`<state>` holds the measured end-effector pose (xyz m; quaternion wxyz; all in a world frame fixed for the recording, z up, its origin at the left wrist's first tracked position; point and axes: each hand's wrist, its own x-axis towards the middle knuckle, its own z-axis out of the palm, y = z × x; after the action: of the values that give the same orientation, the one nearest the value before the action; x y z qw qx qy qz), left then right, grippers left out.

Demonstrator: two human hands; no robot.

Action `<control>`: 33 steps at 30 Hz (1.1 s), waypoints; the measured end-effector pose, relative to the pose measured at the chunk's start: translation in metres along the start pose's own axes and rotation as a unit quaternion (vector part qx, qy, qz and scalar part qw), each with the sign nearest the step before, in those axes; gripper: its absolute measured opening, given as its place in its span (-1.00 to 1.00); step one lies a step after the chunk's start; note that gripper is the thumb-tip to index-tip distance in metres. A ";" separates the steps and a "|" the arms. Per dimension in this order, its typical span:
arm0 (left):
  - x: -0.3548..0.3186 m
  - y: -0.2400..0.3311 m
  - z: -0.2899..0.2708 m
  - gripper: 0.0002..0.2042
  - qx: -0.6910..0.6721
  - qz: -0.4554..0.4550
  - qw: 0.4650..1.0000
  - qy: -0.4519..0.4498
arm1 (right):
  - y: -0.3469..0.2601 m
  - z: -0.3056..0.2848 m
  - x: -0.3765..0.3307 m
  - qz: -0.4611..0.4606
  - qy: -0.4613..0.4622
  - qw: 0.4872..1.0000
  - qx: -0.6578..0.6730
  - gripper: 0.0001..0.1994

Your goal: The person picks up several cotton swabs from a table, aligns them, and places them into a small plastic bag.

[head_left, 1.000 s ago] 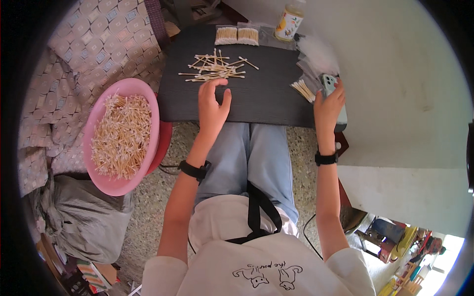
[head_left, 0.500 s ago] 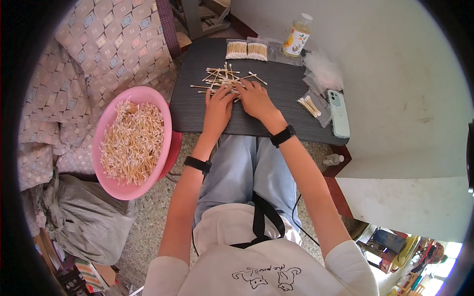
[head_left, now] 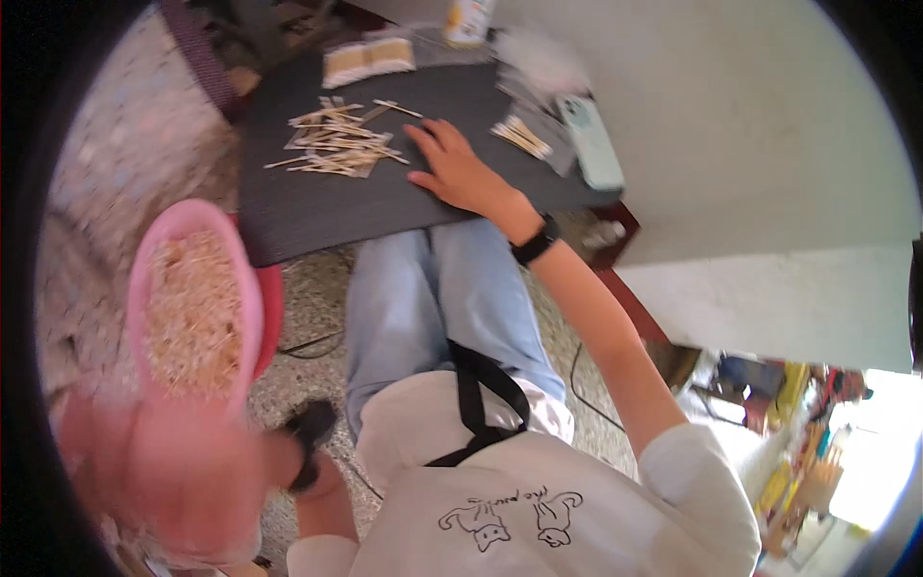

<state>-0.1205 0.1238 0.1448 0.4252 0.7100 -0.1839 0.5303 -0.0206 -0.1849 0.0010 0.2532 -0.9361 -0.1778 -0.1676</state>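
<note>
My right hand (head_left: pixel 460 171) lies on the dark tabletop with its fingers stretched out, holding nothing. A loose heap of cotton swabs (head_left: pixel 336 139) is just left of its fingertips, and one stray swab (head_left: pixel 396 109) lies above them. At the lower left, my left hand (head_left: pixel 274 460) is off the table, just below the pink basin (head_left: pixel 258 327) full of cotton swabs. Motion smears its fingers into a broad pinkish blur, so I cannot tell whether it holds anything.
Two packed bags of swabs (head_left: pixel 370 62) and a partly cropped bottle (head_left: pixel 468 21) stand along the table's far edge. Clear plastic bags (head_left: pixel 543 62), a small bunch of swabs (head_left: pixel 522 137) and a pale green phone (head_left: pixel 589 142) are at right, near the wall (head_left: pixel 731 125).
My left hand has left the swab heap and swung down left toward the basin. My right hand has drawn back right from the heap and spread its fingers. The whole view has shifted.
</note>
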 end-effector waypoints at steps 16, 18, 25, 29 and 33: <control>-0.013 0.039 -0.074 -0.88 -0.194 -0.024 0.980 -0.045 | -0.015 0.031 -0.007 -0.017 0.127 0.987 -0.099 -0.50; -0.011 0.041 -0.078 -0.88 -0.196 -0.022 0.979 -0.051 | -0.017 0.031 -0.006 -0.017 0.128 0.987 -0.096 -0.50; -0.001 0.045 -0.080 -0.89 -0.203 -0.005 0.977 -0.064 | -0.015 0.027 -0.005 -0.006 0.125 0.989 -0.079 -0.51; 0.007 0.045 -0.076 -0.89 -0.216 0.004 0.974 -0.069 | -0.007 0.015 -0.007 -0.003 0.126 0.989 -0.080 -0.51; 0.033 0.070 -0.101 -0.90 -0.174 0.040 0.982 -0.067 | -0.033 0.025 0.005 -0.017 0.110 0.993 -0.030 -0.53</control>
<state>-0.2189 0.1710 0.2112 0.5075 0.6514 -0.3294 0.4578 -0.0242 -0.1441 -0.0037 0.2397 -0.9160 -0.1601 -0.2789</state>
